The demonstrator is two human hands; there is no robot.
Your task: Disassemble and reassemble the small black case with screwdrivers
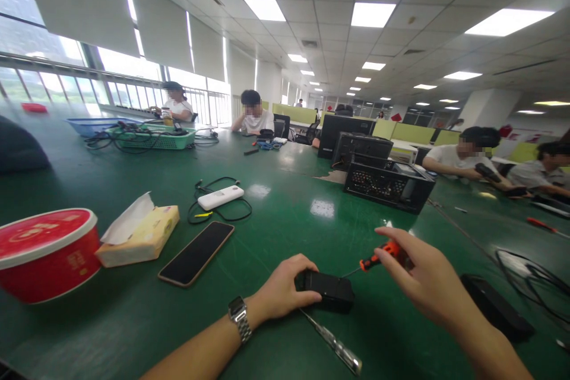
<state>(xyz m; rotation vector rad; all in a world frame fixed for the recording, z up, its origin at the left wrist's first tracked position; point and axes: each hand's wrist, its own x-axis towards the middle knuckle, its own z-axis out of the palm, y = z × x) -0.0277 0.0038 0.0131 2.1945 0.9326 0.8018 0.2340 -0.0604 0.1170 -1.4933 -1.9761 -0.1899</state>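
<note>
My left hand (287, 288), with a metal-banded watch on its wrist, grips the left end of a small black box (332, 292) on the green table. Thumb and fingers lie on either side of it. In my right hand (421, 273) is an orange and black screwdriver (369, 262), its handle partly hidden behind the thumb. The shaft slants down to the left and its tip meets the far side of the box; the exact contact spot is too small to tell. A second screwdriver with a clear handle (341, 351) lies just in front of the box.
On the left are a phone (196, 254), a tissue pack (141, 236), a red tub (48, 252) and a white power bank (220, 197) with a cable. A long black object (496, 307) lies at right. Computer cases (387, 181) stand farther back. Several people sit around the table.
</note>
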